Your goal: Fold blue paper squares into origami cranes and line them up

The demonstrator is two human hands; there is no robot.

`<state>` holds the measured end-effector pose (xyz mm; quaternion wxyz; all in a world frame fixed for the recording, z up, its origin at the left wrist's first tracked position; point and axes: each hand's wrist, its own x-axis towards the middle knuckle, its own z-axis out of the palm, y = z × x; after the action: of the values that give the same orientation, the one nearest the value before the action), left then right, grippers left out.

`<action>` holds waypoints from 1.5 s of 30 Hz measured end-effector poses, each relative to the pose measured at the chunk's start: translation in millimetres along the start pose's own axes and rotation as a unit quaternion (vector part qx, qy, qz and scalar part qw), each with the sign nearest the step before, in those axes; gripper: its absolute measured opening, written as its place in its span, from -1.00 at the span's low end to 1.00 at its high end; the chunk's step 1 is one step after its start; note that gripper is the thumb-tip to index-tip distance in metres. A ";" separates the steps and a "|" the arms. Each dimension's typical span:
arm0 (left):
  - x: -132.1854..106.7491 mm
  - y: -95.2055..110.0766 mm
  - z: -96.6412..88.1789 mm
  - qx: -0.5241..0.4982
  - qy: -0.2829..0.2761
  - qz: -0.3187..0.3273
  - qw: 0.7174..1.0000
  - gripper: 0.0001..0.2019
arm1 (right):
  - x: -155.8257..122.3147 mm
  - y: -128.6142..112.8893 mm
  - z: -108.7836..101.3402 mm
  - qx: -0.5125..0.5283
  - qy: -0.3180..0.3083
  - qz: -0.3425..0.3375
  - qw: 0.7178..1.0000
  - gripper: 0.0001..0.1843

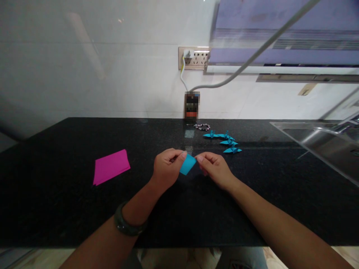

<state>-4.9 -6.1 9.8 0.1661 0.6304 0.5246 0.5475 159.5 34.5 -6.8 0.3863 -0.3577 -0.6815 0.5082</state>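
Note:
A small folded piece of blue paper (187, 164) hangs just above the black countertop (56, 209), pinched between both hands. My left hand (166, 169) grips its left corner with thumb and fingers closed. My right hand (214, 169) pinches its upper right corner. A dark band sits on my left wrist.
A stack of pink paper (110, 167) lies to the left. Several finished blue paper cranes (226, 142) stand behind my right hand, near a bead bracelet (202, 127). A steel sink (331, 144) is at the right. A wall socket (193, 58) with a cable is on the tiled wall.

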 end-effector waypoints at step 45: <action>-0.8 -3.5 6.1 -0.046 -0.175 -0.069 0.981 -0.76 | 2.0 -0.4 -3.4 -0.091 0.022 -0.056 0.994 -0.73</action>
<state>-1.2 -3.2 4.6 0.3214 0.6706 0.5035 0.4398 161.6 37.6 -5.4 0.3953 -0.3639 -0.7354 0.4130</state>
